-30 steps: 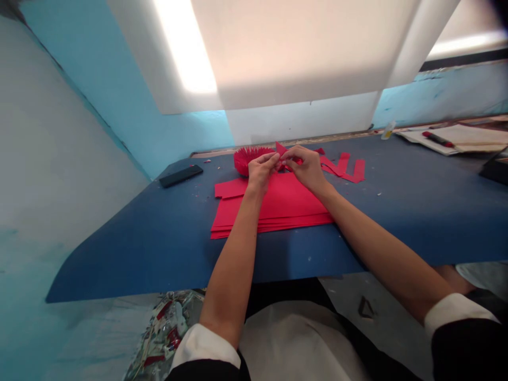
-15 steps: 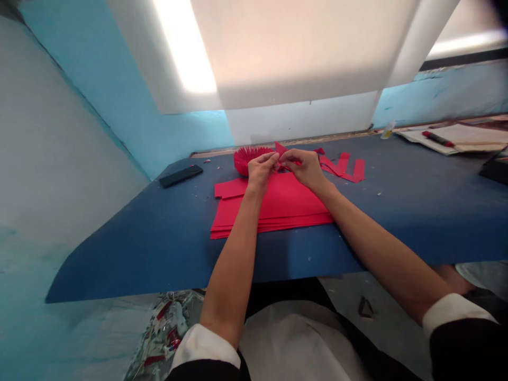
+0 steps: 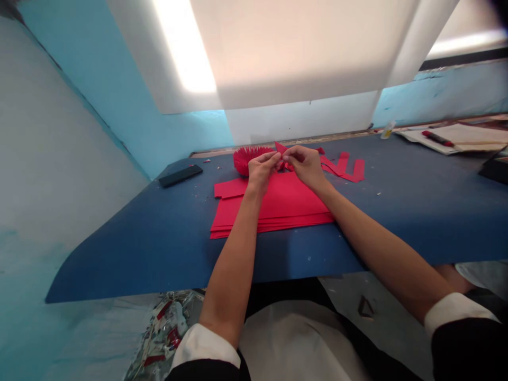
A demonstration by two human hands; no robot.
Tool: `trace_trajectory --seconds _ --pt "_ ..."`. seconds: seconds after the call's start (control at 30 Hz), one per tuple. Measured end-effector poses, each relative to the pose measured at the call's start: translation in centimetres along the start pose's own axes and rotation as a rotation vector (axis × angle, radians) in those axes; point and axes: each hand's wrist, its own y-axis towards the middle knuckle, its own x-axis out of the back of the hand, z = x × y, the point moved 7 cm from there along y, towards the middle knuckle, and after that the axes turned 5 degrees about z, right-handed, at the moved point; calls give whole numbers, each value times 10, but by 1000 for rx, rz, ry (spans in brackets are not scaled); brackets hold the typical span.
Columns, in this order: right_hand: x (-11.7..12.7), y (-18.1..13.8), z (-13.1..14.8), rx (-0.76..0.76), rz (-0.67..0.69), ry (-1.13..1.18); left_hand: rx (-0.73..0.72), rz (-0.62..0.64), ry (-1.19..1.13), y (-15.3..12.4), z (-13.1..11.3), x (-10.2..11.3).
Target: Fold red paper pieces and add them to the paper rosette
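My left hand [image 3: 260,170] and my right hand [image 3: 305,165] meet above a stack of red paper sheets [image 3: 278,209] on the blue table [image 3: 159,238]. Both pinch a small folded piece of red paper [image 3: 281,150] between their fingertips; most of it is hidden by the fingers. A red spiky paper ball [image 3: 246,156] sits just behind my left hand. Cut red paper strips [image 3: 345,166] lie to the right of my right hand.
A black phone [image 3: 180,175] lies at the table's far left. At the far right are white papers [image 3: 464,137] with a red marker [image 3: 437,139], a small glue bottle [image 3: 388,130] and a dark object [image 3: 494,169]. White foam boards [image 3: 301,63] stand behind the table.
My right hand's fingers have shifted slightly left toward my left hand on the small red piece. Everything else stays where it was.
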Motion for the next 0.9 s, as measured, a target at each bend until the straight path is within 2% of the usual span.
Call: trace_trajectory --seconds 0.3,0.47,0.67,0.9 --pt "2 -2 1 27 -19 -105 11 25 31 -3 -1 -4" --pt "2 -1 -9 -43 -57 -78 -10 63 57 0 2 -4" --pt "0 0 -15 -103 -71 -22 -20 16 88 3 4 -1" --pt "2 0 -11 -44 -68 -29 -72 -38 117 1 -1 -3"
